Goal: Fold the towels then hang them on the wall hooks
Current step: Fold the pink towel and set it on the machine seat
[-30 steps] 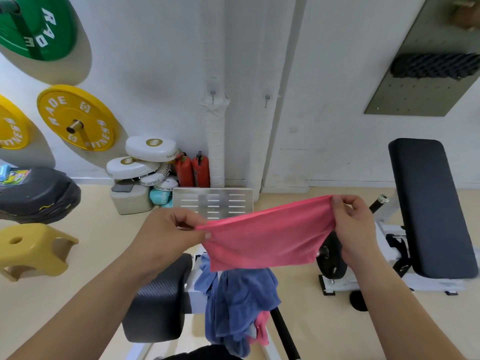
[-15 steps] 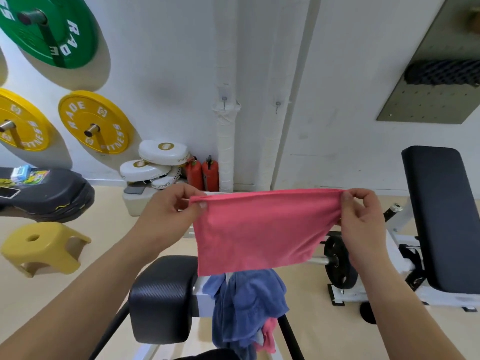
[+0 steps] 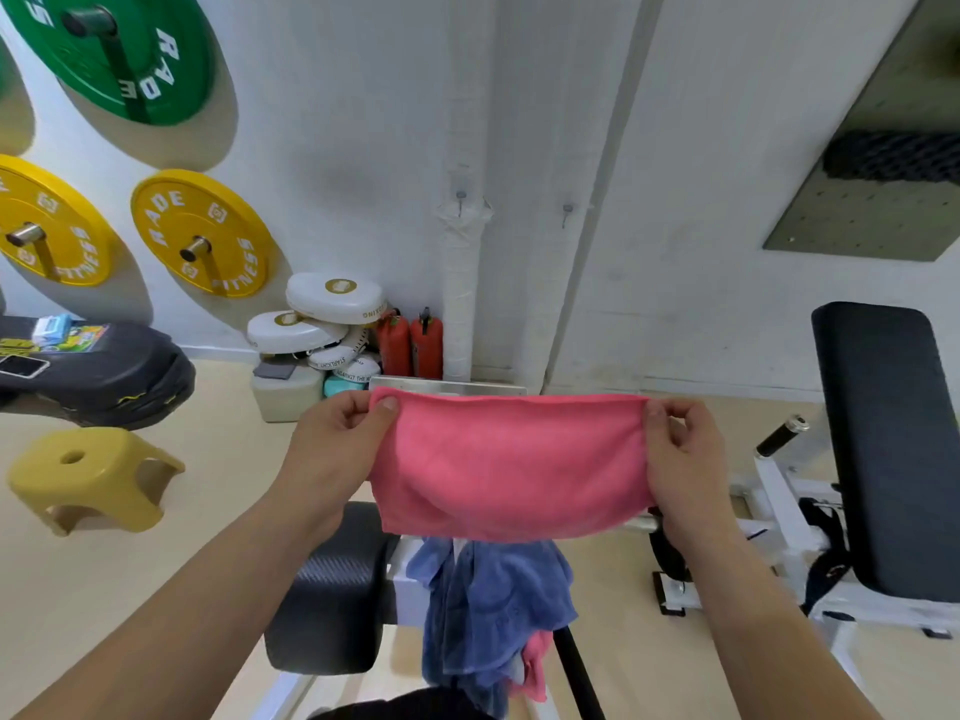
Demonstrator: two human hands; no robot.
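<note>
The left hand [image 3: 337,449] and the right hand [image 3: 680,459] are each pinching a top corner of the pink towel [image 3: 511,467], which is hanging stretched between them with its long axis running 9 to 3 o'clock. The two wall hooks [image 3: 460,197] are sitting toward 12 o'clock, well apart from the towel. The right hook [image 3: 567,209] is probably nearer the right hand, though wide-angle distortion is making that uncertain.

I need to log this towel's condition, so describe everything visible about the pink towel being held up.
The pink towel looks like soft, slightly fuzzy microfibre. It appears doubled over, hanging as a wide, short band, stretched level and fairly taut along its top edge. The left hand pinches its upper left corner, the right hand its upper right. Its lower edge sags in a gentle curve, hanging free in front of the blue towel draped below.
</note>
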